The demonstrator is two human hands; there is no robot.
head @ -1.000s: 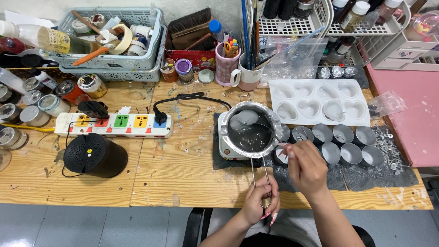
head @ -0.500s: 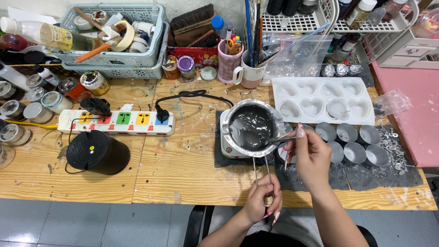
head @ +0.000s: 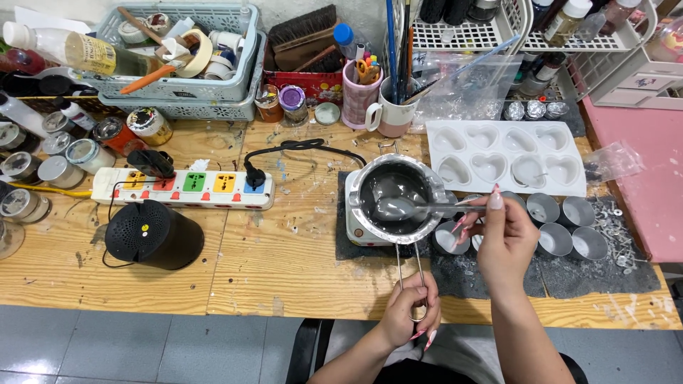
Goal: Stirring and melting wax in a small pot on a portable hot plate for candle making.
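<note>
Spoon point(head: 398, 208) had come up level out of the melt, bowl loaded, right hand point(head: 501, 238) pinching its handle at three o'clock. Left hand point(head: 409, 313) stayed clenched on the pot point(head: 391, 199) handle at six, pot mid-bench point(head: 284, 263).

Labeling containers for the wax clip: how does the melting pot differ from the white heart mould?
The melting pot is round shiny metal with a long wire handle; the white heart mould is a flat rectangular tray with eight heart cavities. The pot sits on a small white heater and holds grey liquid, with the spoon from the right hand over it; the mould lies on the table looking empty. The left hand grips the pot's handle; no hand touches the mould.
</note>
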